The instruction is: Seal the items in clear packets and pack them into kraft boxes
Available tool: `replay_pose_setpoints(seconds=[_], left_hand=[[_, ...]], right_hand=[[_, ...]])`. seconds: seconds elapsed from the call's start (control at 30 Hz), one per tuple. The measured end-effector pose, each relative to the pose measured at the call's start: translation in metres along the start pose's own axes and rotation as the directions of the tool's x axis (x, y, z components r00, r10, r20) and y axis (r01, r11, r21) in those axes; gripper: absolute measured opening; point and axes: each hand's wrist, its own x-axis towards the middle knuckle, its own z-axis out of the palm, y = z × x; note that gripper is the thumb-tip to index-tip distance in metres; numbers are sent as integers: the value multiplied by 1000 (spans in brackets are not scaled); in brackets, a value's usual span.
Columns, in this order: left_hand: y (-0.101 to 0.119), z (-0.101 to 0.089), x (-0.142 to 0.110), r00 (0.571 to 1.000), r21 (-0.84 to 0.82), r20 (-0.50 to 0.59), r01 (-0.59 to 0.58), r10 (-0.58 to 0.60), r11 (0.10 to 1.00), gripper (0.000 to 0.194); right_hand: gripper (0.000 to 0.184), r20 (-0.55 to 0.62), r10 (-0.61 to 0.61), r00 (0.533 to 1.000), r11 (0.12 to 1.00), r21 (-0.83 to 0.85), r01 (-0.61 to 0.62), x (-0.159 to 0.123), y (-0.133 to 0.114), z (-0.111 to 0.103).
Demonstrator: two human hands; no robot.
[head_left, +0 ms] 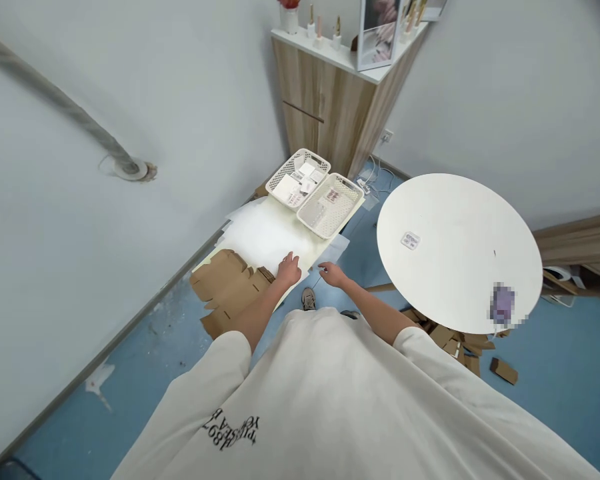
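Note:
My left hand (pixel 289 269) is over the near edge of a low table covered with white sheets (pixel 260 230). Its fingers are apart, and I see nothing in them. To the right, my right hand (pixel 332 274) hangs over the blue floor beside that table, fingers loosely bent and apart, with nothing visible in its grasp. A flattened brown cardboard box (pixel 230 287) lies left of my left hand. Beyond the sheets stand two white plastic baskets. The left basket (pixel 275 193) holds white cards or small packets; the right basket (pixel 325 230) has a few small flat packets.
A round white table (pixel 450 240) stands to the right, carrying a small white labelled item (pixel 411 241) and a blurred purple object (pixel 503 303). Cardboard pieces (pixel 443 337) lie beneath it. A wood-grain cabinet (pixel 325 87) and cables (pixel 375 177) are ahead; a wall pipe (pixel 70 100) is at left.

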Motion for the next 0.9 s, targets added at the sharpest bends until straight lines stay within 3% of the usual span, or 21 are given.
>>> replay_pose_setpoints(seconds=[0.13,0.3,0.53,0.9], left_hand=[[-29,-2,0,992,-7,81,97,-96,995,47],[-43,-1,0,992,-18,123,39,-37,999,40],[-47,-3,-1,992,-14,123,12,-10,1000,43],[-51,-8,-1,991,-4,135,-16,16,1000,44]], right_hand=[[44,1,-26,1000,1000,0,26,29,-36,19],[45,-51,-54,997,975,-220,41,45,-56,35],[52,32,2,999,908,-419,12,48,-52,40],[54,59,-22,998,891,-451,47,53,-44,36]])
